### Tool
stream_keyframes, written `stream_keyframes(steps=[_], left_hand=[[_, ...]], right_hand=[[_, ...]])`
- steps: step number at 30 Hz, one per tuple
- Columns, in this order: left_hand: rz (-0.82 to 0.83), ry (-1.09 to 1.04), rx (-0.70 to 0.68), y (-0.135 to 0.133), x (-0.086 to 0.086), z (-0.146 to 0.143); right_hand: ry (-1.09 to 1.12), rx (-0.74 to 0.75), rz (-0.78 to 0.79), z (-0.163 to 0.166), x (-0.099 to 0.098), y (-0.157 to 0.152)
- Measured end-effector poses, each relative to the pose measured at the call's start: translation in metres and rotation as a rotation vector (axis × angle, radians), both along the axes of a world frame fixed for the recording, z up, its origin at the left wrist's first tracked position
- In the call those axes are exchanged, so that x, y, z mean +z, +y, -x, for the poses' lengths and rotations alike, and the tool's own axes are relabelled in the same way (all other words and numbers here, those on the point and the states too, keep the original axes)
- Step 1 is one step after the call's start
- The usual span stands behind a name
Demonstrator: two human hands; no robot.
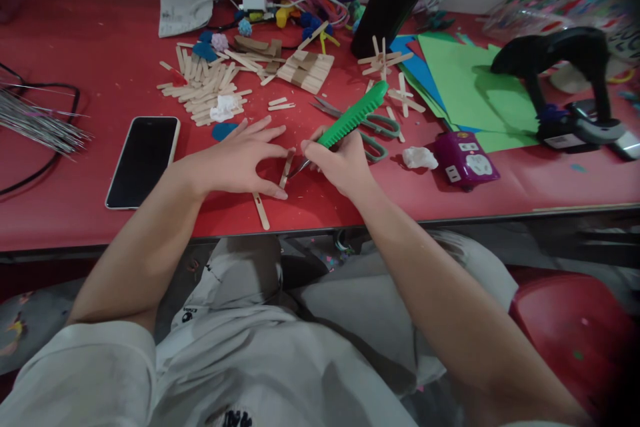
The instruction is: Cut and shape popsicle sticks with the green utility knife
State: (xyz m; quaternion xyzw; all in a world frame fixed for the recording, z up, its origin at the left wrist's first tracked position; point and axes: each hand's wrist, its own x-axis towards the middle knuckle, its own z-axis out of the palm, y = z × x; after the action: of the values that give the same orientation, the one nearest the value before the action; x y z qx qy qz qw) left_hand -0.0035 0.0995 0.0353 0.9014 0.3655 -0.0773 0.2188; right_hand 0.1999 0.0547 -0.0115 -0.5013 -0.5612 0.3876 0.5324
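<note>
My right hand (343,163) is closed round a green utility knife (354,117), its blade slanting down to the left. The blade tip meets a short wooden craft stick (287,170) lying on the red tabletop. My left hand (245,159) has its fingers spread, with thumb and fingertips at the two ends of that stick; whether they press on it I cannot tell. Another craft stick (261,211), with a small slot in it, lies below my left hand near the table edge. Grey-handled scissors (377,125) lie partly behind the knife and right hand.
A phone (143,161) lies left of my left arm. Behind my hands are a pile of craft sticks (207,87) and a bundled stack of sticks (306,71). A black bottle (385,7), green paper (470,87) and a purple box (465,160) stand or lie to the right.
</note>
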Motion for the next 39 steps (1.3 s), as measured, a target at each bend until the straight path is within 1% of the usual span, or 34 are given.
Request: stream_keyframes(steps=[6, 13, 22, 31, 39], left_hand=[[-0.019, -0.006, -0.011, 0.001, -0.002, 0.001], [-0.017, -0.001, 0.002, 0.001, -0.001, 0.001], [-0.011, -0.013, 0.003, 0.000, 0.000, -0.001], [-0.017, -0.017, 0.009, -0.001, 0.002, -0.001], [-0.020, 0.004, 0.009, -0.001, 0.003, -0.002]], right_hand=[[-0.010, -0.024, 0.004, 0.001, 0.002, -0.001], [0.046, -0.011, 0.021, 0.001, 0.001, -0.001], [0.022, 0.004, 0.066, 0.004, 0.011, -0.004], [-0.004, -0.030, 0.025, 0.001, 0.003, -0.001], [0.002, -0.006, 0.040, 0.002, 0.008, -0.004]])
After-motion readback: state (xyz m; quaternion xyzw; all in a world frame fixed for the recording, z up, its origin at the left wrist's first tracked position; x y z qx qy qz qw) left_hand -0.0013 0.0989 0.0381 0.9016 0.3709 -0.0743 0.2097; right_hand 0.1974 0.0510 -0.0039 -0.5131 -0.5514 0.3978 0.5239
